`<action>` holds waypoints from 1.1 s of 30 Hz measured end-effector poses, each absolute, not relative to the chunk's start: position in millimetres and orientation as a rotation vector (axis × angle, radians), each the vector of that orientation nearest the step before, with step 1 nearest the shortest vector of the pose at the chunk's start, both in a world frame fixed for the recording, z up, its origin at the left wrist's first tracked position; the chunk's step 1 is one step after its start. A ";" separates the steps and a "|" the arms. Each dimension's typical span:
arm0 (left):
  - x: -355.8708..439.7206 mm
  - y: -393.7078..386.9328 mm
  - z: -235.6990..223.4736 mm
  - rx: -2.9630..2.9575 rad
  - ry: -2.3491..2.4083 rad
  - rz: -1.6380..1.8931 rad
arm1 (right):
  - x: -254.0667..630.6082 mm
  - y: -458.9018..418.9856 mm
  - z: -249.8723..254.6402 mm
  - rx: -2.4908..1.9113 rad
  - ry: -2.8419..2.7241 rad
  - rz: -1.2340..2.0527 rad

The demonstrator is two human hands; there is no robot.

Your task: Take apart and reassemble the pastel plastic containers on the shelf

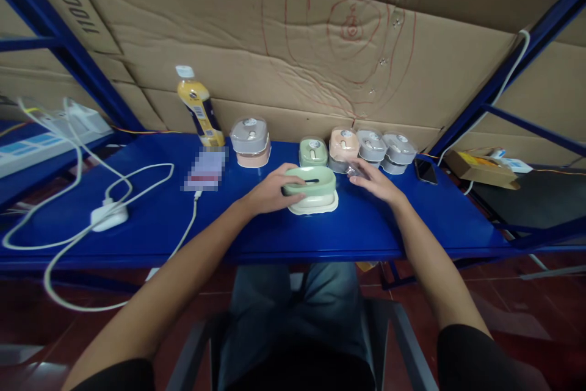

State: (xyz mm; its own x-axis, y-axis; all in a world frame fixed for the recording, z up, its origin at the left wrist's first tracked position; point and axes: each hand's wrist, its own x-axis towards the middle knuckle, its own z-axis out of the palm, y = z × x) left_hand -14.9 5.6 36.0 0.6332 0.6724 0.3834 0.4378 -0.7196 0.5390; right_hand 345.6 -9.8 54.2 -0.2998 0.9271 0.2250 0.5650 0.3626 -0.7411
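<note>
My left hand (274, 190) grips the left side of a light green soap dish (320, 182), with its thumb side over the rim. A dark slot shows in the dish's floor. Under it is a cream-white base (315, 203) with a wider pale rim; whether the two touch is hard to see. To the right, my right hand (372, 179) has its fingers closed around a small, shiny see-through piece (351, 170), too blurred to name. Just behind stand a green lidded box (313, 153) and a peach box (344, 146) stacked on a grey one.
Grey boxes (399, 150) stand stacked at the back right, beside a phone (425, 171). Back left are a grey-and-pink stack (251, 141), a yellow bottle (199, 107) and a blurred-out item (206, 170) on a cable. White cables and an adapter (108, 215) lie left on the blue table (256, 238).
</note>
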 end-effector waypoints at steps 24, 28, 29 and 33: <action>3.8 -10.1 26.8 2.342 0.866 0.787 | 272.8 -34.6 51.7 -0.957 -2.334 0.384; 5.2 -9.8 22.8 2.309 0.916 0.750 | 267.9 -33.3 50.2 -0.997 -2.391 0.364; 5.2 -9.7 22.3 2.301 0.928 0.738 | 268.0 -32.6 49.8 -0.997 -2.394 0.366; 5.5 -8.0 21.3 2.274 0.964 0.715 | 270.4 -28.6 45.5 -0.969 -2.395 0.380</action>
